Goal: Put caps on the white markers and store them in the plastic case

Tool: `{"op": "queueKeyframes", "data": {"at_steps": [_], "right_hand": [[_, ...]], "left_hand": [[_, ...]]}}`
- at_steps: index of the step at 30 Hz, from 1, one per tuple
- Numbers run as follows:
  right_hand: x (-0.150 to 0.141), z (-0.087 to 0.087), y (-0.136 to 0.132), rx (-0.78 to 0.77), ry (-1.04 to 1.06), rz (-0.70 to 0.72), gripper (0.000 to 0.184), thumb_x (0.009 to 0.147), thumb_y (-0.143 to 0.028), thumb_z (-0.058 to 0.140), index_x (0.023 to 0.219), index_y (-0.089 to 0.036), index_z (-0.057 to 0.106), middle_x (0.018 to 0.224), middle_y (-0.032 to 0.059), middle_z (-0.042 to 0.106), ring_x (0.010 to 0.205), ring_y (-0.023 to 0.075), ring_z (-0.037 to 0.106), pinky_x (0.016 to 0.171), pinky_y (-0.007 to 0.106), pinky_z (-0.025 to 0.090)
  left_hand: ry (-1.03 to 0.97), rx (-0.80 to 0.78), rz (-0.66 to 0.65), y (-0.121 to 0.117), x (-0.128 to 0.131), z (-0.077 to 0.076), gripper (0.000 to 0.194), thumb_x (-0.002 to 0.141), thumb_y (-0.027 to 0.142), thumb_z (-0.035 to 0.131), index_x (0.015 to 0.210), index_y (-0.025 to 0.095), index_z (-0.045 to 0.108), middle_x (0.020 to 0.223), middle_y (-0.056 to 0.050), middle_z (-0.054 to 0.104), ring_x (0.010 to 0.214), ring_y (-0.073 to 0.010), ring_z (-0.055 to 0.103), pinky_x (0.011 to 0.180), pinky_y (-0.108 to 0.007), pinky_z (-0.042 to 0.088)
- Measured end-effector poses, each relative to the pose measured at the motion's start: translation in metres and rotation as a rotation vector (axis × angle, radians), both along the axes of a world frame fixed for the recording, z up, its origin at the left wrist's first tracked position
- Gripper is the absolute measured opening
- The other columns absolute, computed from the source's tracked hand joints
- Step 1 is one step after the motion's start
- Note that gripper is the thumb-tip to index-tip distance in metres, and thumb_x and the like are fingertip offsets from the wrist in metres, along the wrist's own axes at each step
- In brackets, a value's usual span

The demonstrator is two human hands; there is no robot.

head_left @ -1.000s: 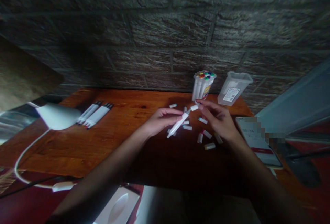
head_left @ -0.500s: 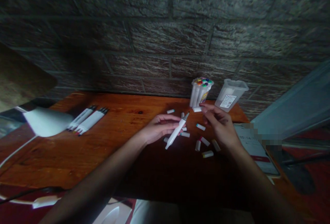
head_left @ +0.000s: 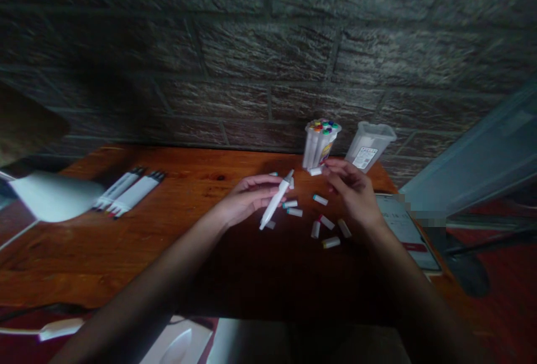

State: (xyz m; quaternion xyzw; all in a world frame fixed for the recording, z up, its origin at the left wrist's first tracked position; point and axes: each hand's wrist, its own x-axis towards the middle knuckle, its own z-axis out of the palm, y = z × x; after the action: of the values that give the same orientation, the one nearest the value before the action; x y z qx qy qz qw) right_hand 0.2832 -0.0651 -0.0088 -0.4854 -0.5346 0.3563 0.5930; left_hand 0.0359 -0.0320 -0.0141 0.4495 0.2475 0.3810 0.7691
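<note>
A white marker (head_left: 274, 204) is pinched in my left hand (head_left: 247, 199), tilted, its bare grey tip pointing up and away. My right hand (head_left: 348, 184) is closed, thumb and fingertips on a white marker cap (head_left: 316, 171), just in front of a clear case of markers (head_left: 315, 145) with coloured ends. Several loose caps lie on the table below and between my hands, among them a blue-ended cap (head_left: 320, 200), a red-ended cap (head_left: 326, 222) and a yellow-ended cap (head_left: 331, 242). My left fingers partly hide some caps.
A clear plastic container (head_left: 371, 145) with a label stands against the brick wall (head_left: 251, 62). To the right lies a phone or tablet (head_left: 403, 230) with a lit screen. Several markers (head_left: 130, 192) lie in a bundle at the left, beside a lamp (head_left: 59, 196). The wooden table (head_left: 180, 246) ends near me.
The view has shifted a little, so most things sit slightly further left and higher. The marker in my left hand has turned slightly. Both hands keep their hold.
</note>
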Motion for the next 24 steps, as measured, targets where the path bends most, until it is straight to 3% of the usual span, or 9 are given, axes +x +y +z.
{"op": "queueKeyframes", "data": {"at_steps": [2,5,10,14,20,24], "right_hand": [[0.009,-0.006,0.004,0.004,-0.15,0.01,0.025,0.08,-0.039,0.073,0.099,-0.023,0.07,0.098,0.0033,0.074,0.084,0.0166,0.067,0.071,0.029,0.055],[0.016,-0.016,0.005,-0.016,-0.453,0.14,0.016,0.083,-0.031,0.07,0.095,-0.022,0.073,0.099,0.0042,0.076,0.088,0.0191,0.07,0.083,0.035,0.054],[0.012,-0.022,0.002,-0.052,-0.735,0.286,0.014,0.086,-0.023,0.064,0.097,-0.024,0.073,0.095,0.0007,0.077,0.079,0.017,0.071,0.076,0.031,0.055],[0.01,-0.017,0.0,-0.039,-0.775,0.269,0.011,0.086,-0.029,0.067,0.095,-0.025,0.073,0.092,-0.0008,0.077,0.074,0.0153,0.069,0.07,0.027,0.052],[0.015,-0.016,0.003,-0.068,-0.731,0.001,0.02,0.088,-0.036,0.064,0.095,-0.02,0.074,0.094,0.005,0.078,0.077,0.0189,0.07,0.072,0.03,0.052],[0.012,-0.025,0.005,-0.071,-0.779,0.044,0.017,0.085,-0.037,0.068,0.094,-0.023,0.074,0.093,0.0043,0.077,0.081,0.0198,0.072,0.075,0.03,0.053]], "left_hand": [[-0.018,-0.008,0.067,0.005,-0.003,0.0,0.028,0.075,0.008,0.078,0.102,0.014,0.077,0.1,-0.01,0.079,0.08,-0.0177,0.076,0.077,-0.026,0.062],[-0.041,-0.021,0.171,0.011,-0.006,0.002,0.027,0.077,0.004,0.073,0.102,0.012,0.076,0.1,-0.01,0.079,0.08,-0.0165,0.076,0.079,-0.024,0.062],[-0.063,-0.053,0.242,0.016,-0.008,0.005,0.024,0.077,0.003,0.07,0.1,0.008,0.076,0.096,-0.011,0.079,0.074,-0.0143,0.075,0.074,-0.021,0.062],[-0.077,-0.055,0.267,0.016,-0.009,0.008,0.024,0.076,0.001,0.068,0.098,0.008,0.075,0.093,-0.01,0.079,0.072,-0.0144,0.075,0.072,-0.02,0.062],[-0.083,-0.071,0.309,0.016,-0.012,0.012,0.024,0.075,-0.001,0.067,0.095,0.009,0.075,0.096,-0.009,0.079,0.073,-0.0147,0.075,0.073,-0.021,0.062],[-0.083,-0.077,0.282,0.017,-0.013,0.008,0.026,0.076,0.001,0.069,0.099,0.01,0.076,0.102,-0.011,0.079,0.079,-0.0168,0.076,0.076,-0.024,0.063]]}}
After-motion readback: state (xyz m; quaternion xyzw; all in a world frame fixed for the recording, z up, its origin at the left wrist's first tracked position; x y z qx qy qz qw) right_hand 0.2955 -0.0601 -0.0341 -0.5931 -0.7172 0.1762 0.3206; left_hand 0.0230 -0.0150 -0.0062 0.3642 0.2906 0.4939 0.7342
